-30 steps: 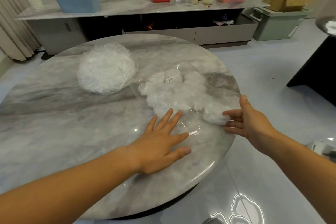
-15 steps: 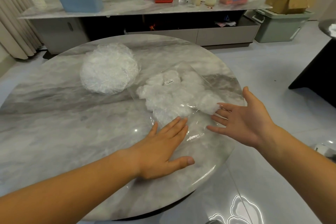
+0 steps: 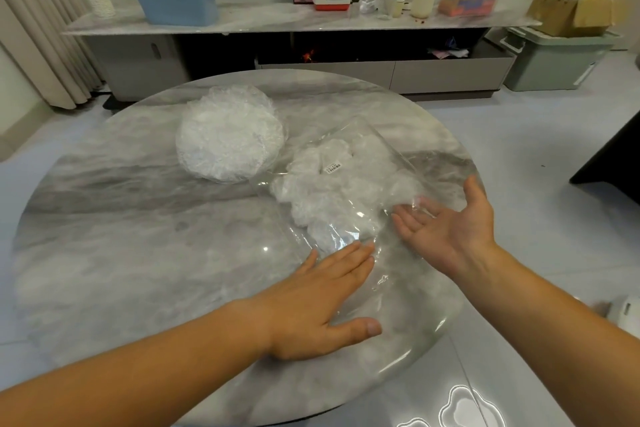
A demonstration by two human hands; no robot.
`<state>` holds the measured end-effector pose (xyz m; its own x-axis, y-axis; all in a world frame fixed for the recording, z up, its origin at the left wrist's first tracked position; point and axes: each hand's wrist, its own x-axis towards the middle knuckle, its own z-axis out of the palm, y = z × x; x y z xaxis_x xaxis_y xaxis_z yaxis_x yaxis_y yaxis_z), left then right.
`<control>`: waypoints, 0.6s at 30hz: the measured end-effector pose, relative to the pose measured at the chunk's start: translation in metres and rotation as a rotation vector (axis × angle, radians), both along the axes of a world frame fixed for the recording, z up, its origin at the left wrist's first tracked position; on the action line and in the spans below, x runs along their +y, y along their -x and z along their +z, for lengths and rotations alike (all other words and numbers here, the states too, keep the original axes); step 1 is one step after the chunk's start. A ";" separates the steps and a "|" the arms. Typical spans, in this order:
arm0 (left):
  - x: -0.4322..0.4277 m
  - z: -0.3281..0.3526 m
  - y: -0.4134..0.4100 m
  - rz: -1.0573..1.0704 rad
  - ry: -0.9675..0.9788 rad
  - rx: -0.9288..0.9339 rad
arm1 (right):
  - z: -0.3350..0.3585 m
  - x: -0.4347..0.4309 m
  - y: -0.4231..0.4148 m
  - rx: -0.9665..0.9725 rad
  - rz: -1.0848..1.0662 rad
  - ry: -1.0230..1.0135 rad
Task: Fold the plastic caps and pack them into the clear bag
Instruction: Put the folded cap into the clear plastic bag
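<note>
Lying flat on round grey-veined marble table [image 3: 131, 253]: clear bag [image 3: 367, 218], glossy and crinkled, stuffed with white crumpled folded caps [image 3: 332, 194]. Left hand [image 3: 322, 302] palm down, fingers spread and straight, gripping nothing, fingertips pressing bag's near end. Right hand [image 3: 446, 232] palm up, fingers loosely extended, holding nothing, tips touching bag's right side near table rim. Beyond left fingertips, just beside bag: round flattened stack of unfolded caps [image 3: 228, 139], frosted, wrinkled. Bare marble left of left hand.
</note>
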<state>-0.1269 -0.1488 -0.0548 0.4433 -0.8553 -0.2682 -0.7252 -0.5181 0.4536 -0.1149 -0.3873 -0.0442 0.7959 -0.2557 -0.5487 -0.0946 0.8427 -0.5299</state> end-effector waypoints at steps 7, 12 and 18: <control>0.003 -0.004 -0.004 -0.001 0.027 0.025 | -0.004 0.003 -0.009 0.033 -0.144 -0.018; 0.003 0.000 -0.004 -0.001 0.022 0.047 | -0.011 -0.006 -0.007 -0.013 -0.050 -0.019; 0.004 -0.002 -0.005 -0.001 -0.030 0.002 | -0.004 -0.010 0.004 -0.022 -0.029 -0.013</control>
